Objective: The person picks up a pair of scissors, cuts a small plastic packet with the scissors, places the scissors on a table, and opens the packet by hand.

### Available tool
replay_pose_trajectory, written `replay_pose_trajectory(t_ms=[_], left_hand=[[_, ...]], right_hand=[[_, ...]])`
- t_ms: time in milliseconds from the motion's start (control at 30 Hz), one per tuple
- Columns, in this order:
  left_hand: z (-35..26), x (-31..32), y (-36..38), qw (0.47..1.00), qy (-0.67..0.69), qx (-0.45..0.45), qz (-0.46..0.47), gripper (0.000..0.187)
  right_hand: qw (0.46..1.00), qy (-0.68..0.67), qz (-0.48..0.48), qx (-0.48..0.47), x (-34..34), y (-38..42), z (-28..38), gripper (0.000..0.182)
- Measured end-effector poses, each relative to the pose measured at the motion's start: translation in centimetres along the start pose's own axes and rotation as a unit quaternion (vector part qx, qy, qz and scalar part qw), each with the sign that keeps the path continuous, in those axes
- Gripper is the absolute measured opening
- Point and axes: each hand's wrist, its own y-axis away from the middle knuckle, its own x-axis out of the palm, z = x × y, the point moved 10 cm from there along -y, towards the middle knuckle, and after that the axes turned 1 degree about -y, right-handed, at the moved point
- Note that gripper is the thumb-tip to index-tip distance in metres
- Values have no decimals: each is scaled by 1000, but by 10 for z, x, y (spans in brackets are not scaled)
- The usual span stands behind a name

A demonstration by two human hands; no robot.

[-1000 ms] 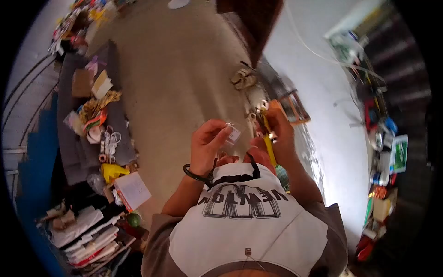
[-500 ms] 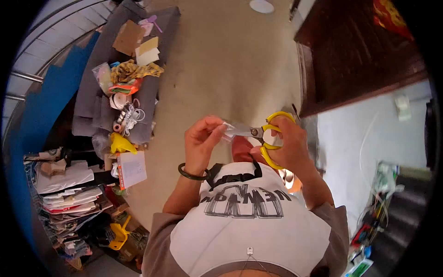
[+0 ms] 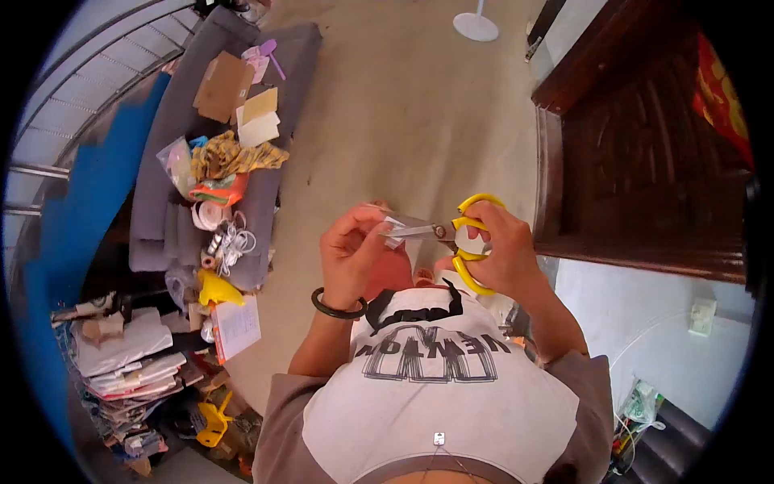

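Observation:
My left hand [image 3: 351,252] pinches a small clear plastic packet [image 3: 393,228] at chest height; a black bangle sits on that wrist. My right hand [image 3: 494,250] has its fingers through the handles of yellow-handled scissors [image 3: 458,239]. The steel blades point left and meet the packet's edge. Both hands are close together, above my white printed shirt [image 3: 427,379].
A grey sofa [image 3: 266,189] on the left carries cardboard pieces [image 3: 222,85], cloth, tape rolls and white cords. Stacked papers and cloths [image 3: 129,355] lie at lower left. Bare tan floor [image 3: 403,113] stretches ahead. A dark carved wooden door [image 3: 645,177] is at right, a fan base [image 3: 476,26] at top.
The view swung from the white wall and shelves toward the sofa and door. The right hand brought the scissors up, and their blades reached the packet held by the left hand.

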Motion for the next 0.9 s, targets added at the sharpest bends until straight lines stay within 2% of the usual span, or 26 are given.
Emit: replay_pose_trajectory(t_ms=[200,267,433,600,700,800,900], left_hand=[[2,-10,-126,998,-10,43,54,12],[-1,-14,-169,998,-6,18,63,12],[-13,-24,-265,995,-20,41,93,11],[-24,-38,-322,998,-35,24,45,12],[-29,-41,-349,999,1,29,44,10],[-49,-36,-371,997,-24,72,25,8],[-48,-38,-385,998,-30,57,3,7]], right_hand=[[999,-2,-12,43,8,-104,-46,60],[998,3,-16,66,10,-141,-60,59],[997,23,-60,41,10,-228,-74,57],[996,11,-80,32,14,-292,-78,58],[996,-7,-89,9,15,-324,-83,60],[997,-19,-72,-21,12,-353,-87,61],[998,-16,-52,-41,2,-379,-86,61]])
